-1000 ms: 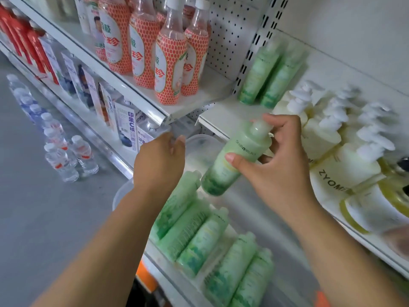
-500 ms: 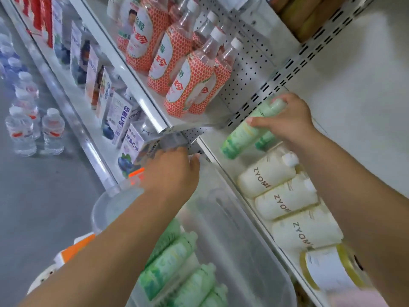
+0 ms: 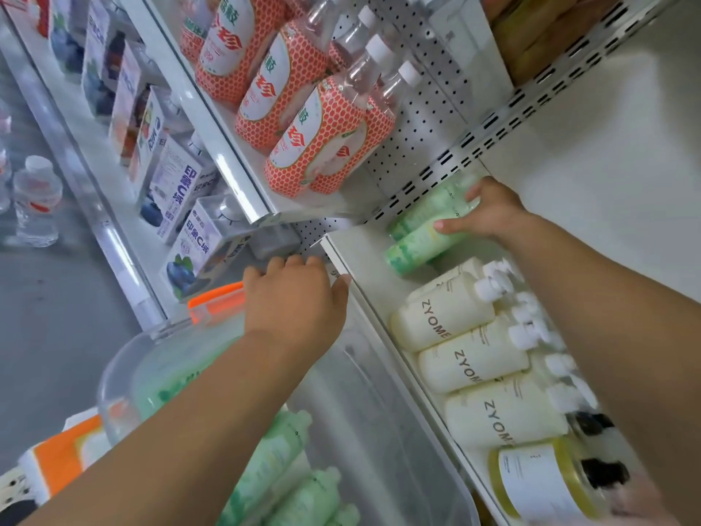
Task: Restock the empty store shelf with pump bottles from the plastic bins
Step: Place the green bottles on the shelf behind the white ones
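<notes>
Our right hand (image 3: 489, 212) has carried the green bottle (image 3: 421, 242) onto the shelf (image 3: 364, 260), gripping it; next, release it upright. Left hand (image 3: 299, 301) rests loosely open, empty.

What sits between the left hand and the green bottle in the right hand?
In the head view, only the shelf's white front edge and bare shelf surface separate the left hand from the green bottle in the right hand.

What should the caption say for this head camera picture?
Right hand sets a green bottle on the shelf; left hand rests at its edge.
</notes>
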`<state>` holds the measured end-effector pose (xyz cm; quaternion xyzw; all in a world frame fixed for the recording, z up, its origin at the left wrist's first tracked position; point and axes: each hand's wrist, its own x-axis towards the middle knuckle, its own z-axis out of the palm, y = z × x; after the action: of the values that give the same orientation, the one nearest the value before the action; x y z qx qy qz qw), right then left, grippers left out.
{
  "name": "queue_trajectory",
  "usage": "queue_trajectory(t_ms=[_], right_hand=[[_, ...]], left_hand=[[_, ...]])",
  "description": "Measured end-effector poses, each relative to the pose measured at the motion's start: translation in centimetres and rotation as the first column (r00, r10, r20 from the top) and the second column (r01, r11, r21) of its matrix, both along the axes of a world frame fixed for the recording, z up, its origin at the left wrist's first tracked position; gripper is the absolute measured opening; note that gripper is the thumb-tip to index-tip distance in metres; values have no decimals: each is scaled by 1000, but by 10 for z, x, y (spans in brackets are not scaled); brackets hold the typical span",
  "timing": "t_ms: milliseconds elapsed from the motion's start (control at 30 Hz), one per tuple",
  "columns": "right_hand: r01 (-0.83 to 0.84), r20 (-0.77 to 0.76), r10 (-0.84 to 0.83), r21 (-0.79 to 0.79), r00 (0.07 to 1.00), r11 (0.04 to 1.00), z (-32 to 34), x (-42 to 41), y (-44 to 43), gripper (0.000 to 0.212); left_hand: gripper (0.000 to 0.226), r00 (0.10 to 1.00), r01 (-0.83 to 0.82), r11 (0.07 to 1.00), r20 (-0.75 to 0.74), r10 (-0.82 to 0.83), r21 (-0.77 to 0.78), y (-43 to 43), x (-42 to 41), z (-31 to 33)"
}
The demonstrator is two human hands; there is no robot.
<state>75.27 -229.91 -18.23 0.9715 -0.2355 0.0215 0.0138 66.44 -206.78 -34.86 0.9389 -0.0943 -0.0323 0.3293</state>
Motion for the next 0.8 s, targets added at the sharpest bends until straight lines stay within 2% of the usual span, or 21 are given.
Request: queue_trajectory(t_ms=[600, 800], right_hand=[[85, 141, -63, -157, 988, 984, -25, 19, -43, 95], [78, 111, -54, -222, 992, 972, -24, 21, -44, 96]], left_hand=[[49, 1000, 12, 996, 23, -14, 89, -3, -5, -3], [48, 999, 8, 994, 35, -12, 108, -4, -6, -3]])
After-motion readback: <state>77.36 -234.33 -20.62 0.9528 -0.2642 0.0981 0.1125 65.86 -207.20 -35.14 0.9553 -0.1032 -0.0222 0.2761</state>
